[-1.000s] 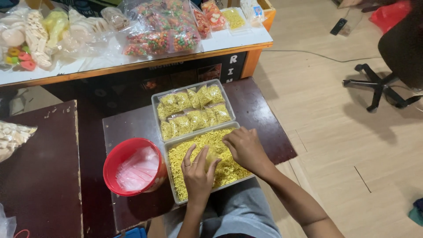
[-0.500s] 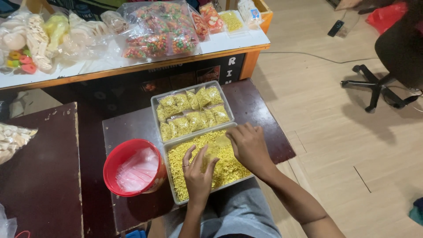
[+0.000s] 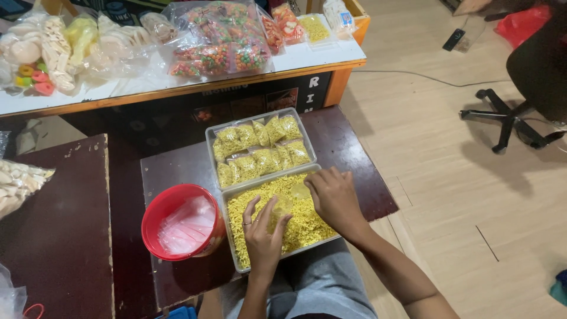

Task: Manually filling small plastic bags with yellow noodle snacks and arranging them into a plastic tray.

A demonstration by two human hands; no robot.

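Small clear plastic bag (image 3: 282, 205), partly filled with yellow snack, sits over the near tray (image 3: 235, 233), held between both hands. Left hand (image 3: 264, 236) at the bag's 7 o'clock: fingers spread and curled up around its lower edge, gripping it. Right hand (image 3: 334, 198) at the bag's 3 o'clock, palm down, fingers bent onto the bag's top corner; exact pinch hidden under the knuckles, so cannot tell how firmly it grips.

Near tray: clear, rectangular, filled with loose yellow noodle-like snack (image 3: 307, 227). It lies on a dark low table (image 3: 366, 171), overhanging the person's lap.

At 12 o'clock from it, touching edge to edge, a second clear tray (image 3: 210, 139) packed with filled small bags (image 3: 260, 150) of the same yellow snack, in two rows.

At 9 o'clock, just beside the near tray, a red round tub (image 3: 155, 212) holding a stack of empty clear bags (image 3: 186, 227).

Farther at 12 o'clock, a white-topped counter (image 3: 307, 58) with large bags of mixed coloured snacks (image 3: 221, 44). At 2 o'clock, well apart, the base of an office chair (image 3: 502, 118) on the pale wood floor (image 3: 449, 195).
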